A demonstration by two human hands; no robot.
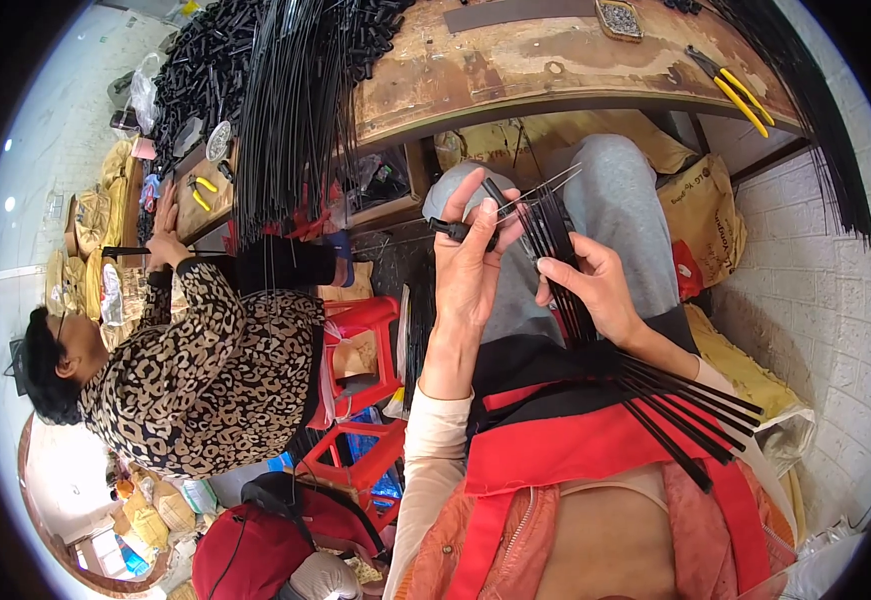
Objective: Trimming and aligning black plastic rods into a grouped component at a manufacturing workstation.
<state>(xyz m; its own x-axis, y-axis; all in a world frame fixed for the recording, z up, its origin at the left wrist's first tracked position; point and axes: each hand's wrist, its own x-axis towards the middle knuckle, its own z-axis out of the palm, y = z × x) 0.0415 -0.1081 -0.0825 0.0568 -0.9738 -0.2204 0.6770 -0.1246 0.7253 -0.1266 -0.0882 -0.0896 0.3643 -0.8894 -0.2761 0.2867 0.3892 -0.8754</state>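
Observation:
My left hand (465, 275) is raised over my lap, its fingers closed on a small black plastic fitting (450, 229). Thin dark wires (550, 188) cross just beyond its fingertips; whether the fingers grip them too, I cannot tell. To its right, my right hand (600, 295) pinches a bundle of slim black rods (547, 232) between thumb and fingers. The bundle slants over my grey trousers (610, 190). Several thicker black sticks (690, 415) lie fanned out across my red and black apron (555, 445), below my right forearm.
Ahead stands a worn wooden workbench (515, 75) with yellow-handled pliers (740, 100), a small tray of metal bits (619, 20) and long black strands (290, 120) hanging over its edge. A heap of black fittings (210, 75) lies farther left. Beside me, a co-worker (205, 370) works near red stools (370, 340).

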